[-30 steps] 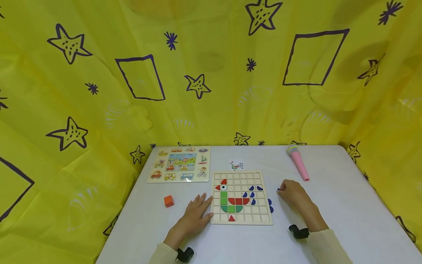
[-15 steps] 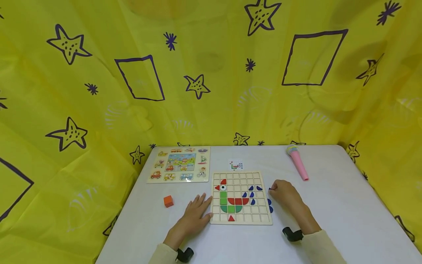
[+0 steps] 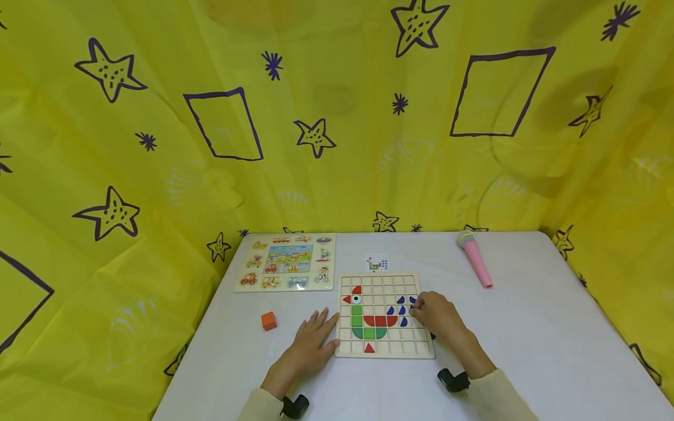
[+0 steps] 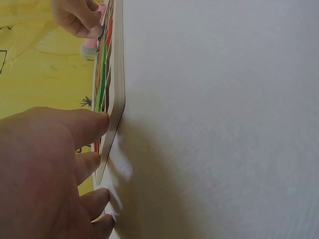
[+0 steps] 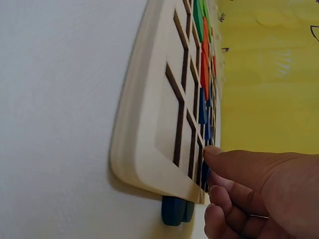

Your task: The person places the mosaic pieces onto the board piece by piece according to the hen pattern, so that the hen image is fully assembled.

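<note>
A wooden grid board (image 3: pixel 411 347) lies in the middle of the white table, with red, green and blue flat pieces forming a bird. My left hand (image 3: pixel 312 346) rests with spread fingers against its left edge; in the left wrist view the thumb (image 4: pixel 89 124) touches the board's side. Over the board's right columns, my right hand (image 3: pixel 438 313) pinches a small blue half-round piece (image 5: pixel 205 174) between thumb and fingers. Several similar blue pieces (image 3: pixel 402 310) sit in cells just left of those fingertips. Beside the right edge lie loose blue pieces (image 5: pixel 172 211), mostly hidden in the head view.
Above the board is a small picture card (image 3: pixel 376 262) of the same bird. A vehicle puzzle board (image 3: pixel 242 263) lies at the back left, an orange cube (image 3: pixel 269 320) in front of it. A pink toy microphone (image 3: pixel 478 263) lies at the back right.
My right hand has moved left with the blue piece, from the table beside the board to over its right columns. The left hand has stayed at the board's left edge.
</note>
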`<state>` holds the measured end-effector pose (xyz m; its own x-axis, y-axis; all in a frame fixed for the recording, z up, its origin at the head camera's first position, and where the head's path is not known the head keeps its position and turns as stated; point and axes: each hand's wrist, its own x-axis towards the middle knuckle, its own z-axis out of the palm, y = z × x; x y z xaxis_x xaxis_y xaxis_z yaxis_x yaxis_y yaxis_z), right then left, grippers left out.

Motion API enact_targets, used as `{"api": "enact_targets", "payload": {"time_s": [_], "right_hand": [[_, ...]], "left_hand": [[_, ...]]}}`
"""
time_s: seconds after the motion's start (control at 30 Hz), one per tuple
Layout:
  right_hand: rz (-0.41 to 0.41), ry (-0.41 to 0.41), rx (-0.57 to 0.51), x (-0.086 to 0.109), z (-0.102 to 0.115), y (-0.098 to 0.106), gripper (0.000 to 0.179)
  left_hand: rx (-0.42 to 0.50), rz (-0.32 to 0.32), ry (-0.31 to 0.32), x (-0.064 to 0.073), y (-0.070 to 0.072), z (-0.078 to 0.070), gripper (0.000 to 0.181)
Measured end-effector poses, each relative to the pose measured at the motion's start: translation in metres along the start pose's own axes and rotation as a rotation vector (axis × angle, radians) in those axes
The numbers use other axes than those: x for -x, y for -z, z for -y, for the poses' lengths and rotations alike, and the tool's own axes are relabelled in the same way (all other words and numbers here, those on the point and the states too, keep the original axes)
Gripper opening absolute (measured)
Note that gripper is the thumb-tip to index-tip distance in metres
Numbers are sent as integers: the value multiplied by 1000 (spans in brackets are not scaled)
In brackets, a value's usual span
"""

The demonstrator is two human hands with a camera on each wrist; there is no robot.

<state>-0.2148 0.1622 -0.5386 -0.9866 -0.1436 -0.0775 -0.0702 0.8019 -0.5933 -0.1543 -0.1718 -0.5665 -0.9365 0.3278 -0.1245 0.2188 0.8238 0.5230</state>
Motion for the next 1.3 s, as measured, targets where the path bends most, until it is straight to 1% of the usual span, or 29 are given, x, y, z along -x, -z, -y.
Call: {"api": "enact_targets", "payload": {"time_s": [0.13,0.33,0.47,0.6,0.77,0.9,1.0,1.13,1.3], "right_hand": [[-1,-8,21,0,-1,-1,14],[25,-41,26,0,-1,1,14],[41,-48,27,0,-1,2,14],[47,-49,40,-1,-1,4,15],[39,-53,46,0,-1,3,16],[20,-33,44,1,-2,3,15],[10,-26,35,2,-1,3,16],[8,-37,30,3,0,3,18],[-3,-37,27,4,2,3,18]], "left_hand": [[0,0,0,0,0,0,63],[1,5,1,0,1,-1,63],[1,7,6,0,2,-1,64],[-1,5,-8,1,2,-1,64],[-11,4,-21,2,2,-1,64],[-12,3,-20,1,3,0,64],[-10,10,-8,0,2,0,64],[-8,12,7,-1,1,0,65],[-13,10,9,-1,0,1,64]]}}
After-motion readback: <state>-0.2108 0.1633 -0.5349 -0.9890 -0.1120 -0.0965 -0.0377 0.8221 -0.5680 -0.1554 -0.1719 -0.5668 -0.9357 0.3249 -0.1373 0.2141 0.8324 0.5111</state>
